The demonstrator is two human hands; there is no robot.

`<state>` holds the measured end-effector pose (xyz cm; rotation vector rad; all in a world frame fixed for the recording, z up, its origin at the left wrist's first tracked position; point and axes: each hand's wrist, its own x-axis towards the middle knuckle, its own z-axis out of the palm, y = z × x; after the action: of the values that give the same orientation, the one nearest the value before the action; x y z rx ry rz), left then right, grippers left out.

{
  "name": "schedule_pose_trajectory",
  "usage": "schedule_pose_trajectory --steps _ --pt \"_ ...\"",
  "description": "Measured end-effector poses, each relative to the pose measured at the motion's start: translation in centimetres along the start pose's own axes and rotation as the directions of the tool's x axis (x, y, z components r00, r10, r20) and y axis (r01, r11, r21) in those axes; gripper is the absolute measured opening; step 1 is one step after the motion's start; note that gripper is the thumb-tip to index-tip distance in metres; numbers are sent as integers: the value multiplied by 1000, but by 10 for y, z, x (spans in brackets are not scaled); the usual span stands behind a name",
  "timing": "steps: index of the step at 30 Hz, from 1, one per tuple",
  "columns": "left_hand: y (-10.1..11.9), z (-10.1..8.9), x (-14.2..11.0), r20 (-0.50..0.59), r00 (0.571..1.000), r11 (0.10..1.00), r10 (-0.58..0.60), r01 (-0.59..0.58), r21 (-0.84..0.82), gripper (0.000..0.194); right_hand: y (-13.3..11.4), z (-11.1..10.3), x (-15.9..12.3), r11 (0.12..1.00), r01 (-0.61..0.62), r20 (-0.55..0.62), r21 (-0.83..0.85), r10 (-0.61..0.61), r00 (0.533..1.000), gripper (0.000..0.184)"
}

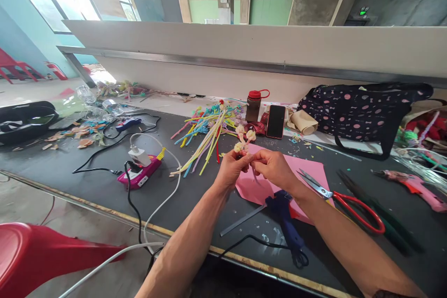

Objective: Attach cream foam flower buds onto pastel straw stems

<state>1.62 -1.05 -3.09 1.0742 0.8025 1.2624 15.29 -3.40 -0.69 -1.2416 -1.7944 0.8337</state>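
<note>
A small bunch of cream, fuzzy flowers [245, 138] stands up above my fingertips. My left hand [231, 168] is closed around its lower end, thumb and fingers pressed together. Right beside it, my right hand [276, 167] pinches at the same spot, the fingertips of both hands meeting. A thin pale strip hangs below them; my fingers hide where it joins. Under my hands lies a pink sheet [314, 167]. A dark blue glue gun [287, 221] rests on the sheet's near edge, a clear glue stick [243, 220] poking out leftward. Red-handled scissors [326, 193] lie open near my right forearm.
Colourful pipe cleaners [195, 142] are heaped left of my hands. Left of them a magenta power strip [144, 172] trails cables. Behind stand a bottle [253, 108], a phone [275, 122] and a patterned bag [356, 111]. A pink glue gun [417, 187] lies far right.
</note>
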Motion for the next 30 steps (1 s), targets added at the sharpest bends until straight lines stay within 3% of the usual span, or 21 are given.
schedule_pose_trajectory --steps 3,8,13,22,30 --pt "0 -1 -1 9 1000 999 4 -4 -33 27 1 0 0 999 19 -35 -43 -20 999 13" --pt "9 -3 -4 113 992 988 -50 65 -139 26 -5 -7 2 966 -107 79 235 91 993 12" --pt "15 -3 -7 186 978 971 -99 136 -197 23 -8 -13 3 919 -123 132 374 78 988 10" --pt "10 -5 -4 154 987 992 -54 71 -104 21 -4 -12 3 911 -142 187 386 74 980 15" --pt "1 -8 1 55 998 999 13 -11 -48 23 -9 -5 -1 985 -96 63 144 87 994 18"
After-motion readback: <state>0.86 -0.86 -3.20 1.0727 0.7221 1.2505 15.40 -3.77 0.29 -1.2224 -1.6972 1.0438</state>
